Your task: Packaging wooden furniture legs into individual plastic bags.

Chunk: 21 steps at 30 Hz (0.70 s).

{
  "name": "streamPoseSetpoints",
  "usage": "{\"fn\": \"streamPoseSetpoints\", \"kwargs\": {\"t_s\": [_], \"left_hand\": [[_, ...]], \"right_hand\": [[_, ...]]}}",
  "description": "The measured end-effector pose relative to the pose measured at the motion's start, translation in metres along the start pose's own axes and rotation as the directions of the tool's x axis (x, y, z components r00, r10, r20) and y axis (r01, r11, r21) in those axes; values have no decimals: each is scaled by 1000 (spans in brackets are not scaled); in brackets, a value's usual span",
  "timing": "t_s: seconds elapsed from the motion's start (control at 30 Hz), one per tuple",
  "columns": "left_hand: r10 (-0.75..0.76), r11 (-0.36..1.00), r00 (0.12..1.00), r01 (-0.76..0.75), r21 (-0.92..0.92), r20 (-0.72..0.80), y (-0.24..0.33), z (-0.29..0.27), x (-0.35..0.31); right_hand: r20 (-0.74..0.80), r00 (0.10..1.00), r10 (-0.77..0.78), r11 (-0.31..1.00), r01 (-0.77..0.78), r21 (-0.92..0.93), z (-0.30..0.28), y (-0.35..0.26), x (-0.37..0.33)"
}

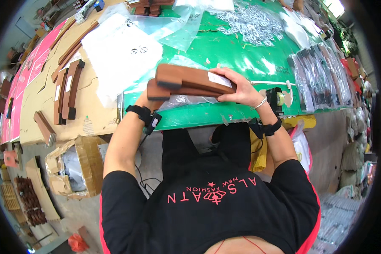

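Note:
Two brown wooden pieces (190, 80), shaped like short curved legs or arms, are held together above the near edge of the table. Dark pads cap their left ends, and a white label sits near the right end of the upper one. My right hand (238, 86) is closed round the right end, thumb on the near side and fingers on the far side. At the left end my left hand (145, 100) grips the pieces from below and behind, its fingers mostly hidden by the wood. A clear plastic bag (180, 101) lies under the pieces.
Similar brown pieces (72, 89) lie on cardboard at left. White plastic sheets (118, 55) spread beside them. Small clear packets (254, 23) are heaped at the back. Bagged brown pieces (319, 78) and a tape dispenser (275, 99) are at right; a cardboard box (89, 169) stands below left.

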<state>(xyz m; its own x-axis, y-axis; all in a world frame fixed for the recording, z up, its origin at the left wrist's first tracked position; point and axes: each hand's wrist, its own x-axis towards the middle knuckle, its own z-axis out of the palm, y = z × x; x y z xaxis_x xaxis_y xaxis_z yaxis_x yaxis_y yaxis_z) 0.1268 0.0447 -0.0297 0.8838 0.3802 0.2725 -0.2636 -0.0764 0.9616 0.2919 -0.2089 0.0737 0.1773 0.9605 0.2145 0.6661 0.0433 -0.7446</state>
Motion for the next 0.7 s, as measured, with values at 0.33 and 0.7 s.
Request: {"fn": "streamPoseSetpoints", "kwargs": {"t_s": [0.33, 0.7], "left_hand": [[-261, 856, 864, 413, 310, -431, 89, -136, 26], [-42, 791, 876, 323, 519, -481, 94, -120, -45]], "right_hand": [[91, 993, -75, 984, 89, -152, 50, 14, 36], [59, 988, -144, 965, 154, -211, 55, 21, 40]]}}
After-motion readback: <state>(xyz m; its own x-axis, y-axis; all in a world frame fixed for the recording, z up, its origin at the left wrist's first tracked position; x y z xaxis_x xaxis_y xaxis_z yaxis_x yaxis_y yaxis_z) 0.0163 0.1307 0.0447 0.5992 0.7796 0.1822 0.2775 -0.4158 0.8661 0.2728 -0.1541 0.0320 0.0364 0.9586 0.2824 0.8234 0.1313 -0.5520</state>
